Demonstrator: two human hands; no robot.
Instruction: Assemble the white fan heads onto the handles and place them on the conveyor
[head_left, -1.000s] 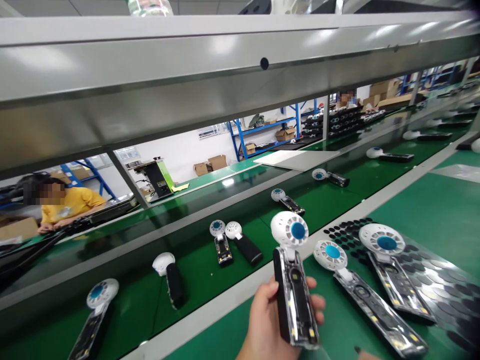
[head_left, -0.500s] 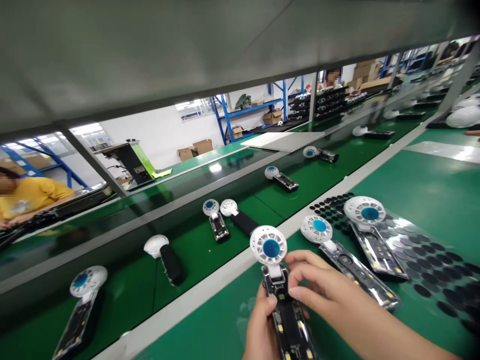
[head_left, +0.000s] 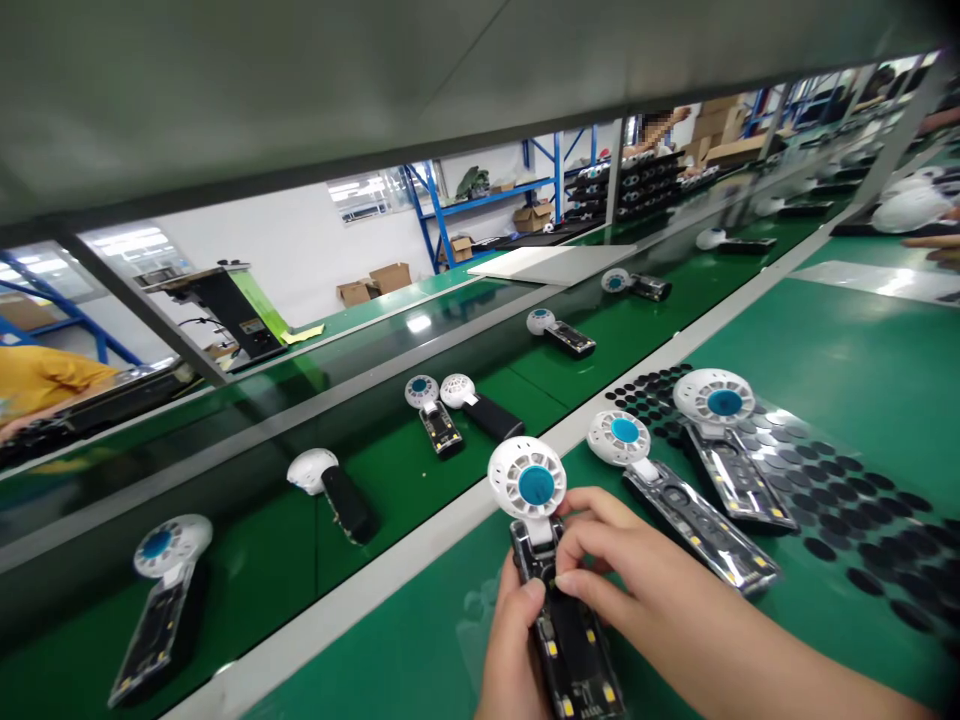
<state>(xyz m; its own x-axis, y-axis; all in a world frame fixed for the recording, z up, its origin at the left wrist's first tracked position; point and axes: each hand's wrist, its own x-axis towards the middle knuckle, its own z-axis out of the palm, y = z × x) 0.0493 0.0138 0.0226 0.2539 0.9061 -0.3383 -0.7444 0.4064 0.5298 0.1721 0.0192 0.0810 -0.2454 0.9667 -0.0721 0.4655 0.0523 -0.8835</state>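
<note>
My left hand [head_left: 514, 640] is wrapped round the dark body of a handheld device [head_left: 571, 645] with a round white vented head and a blue centre. Its thumb lies on the body's edge, and small yellow-white lights show below. My right hand [head_left: 619, 555] is closed at the upper part of the body, just under the head, thumb and forefinger together. Whatever sits between those fingertips is hidden. To the right lie two similar devices, a nearer one [head_left: 697, 520] and a farther one [head_left: 735, 470], beside a clear sheet of black round stickers [head_left: 832, 490].
A green conveyor belt [head_left: 255, 610] carries several similar devices, some with their black backs up. A pale rail [head_left: 420, 535] divides it from my green bench [head_left: 780, 345]. A grey panel [head_left: 375, 100] hangs overhead. A person in a yellow top [head_left: 52, 378] is across at left.
The view has shifted slightly, so the bench things appear higher and farther left. My left hand still holds the device; my right fingertips stay at its upper body.
</note>
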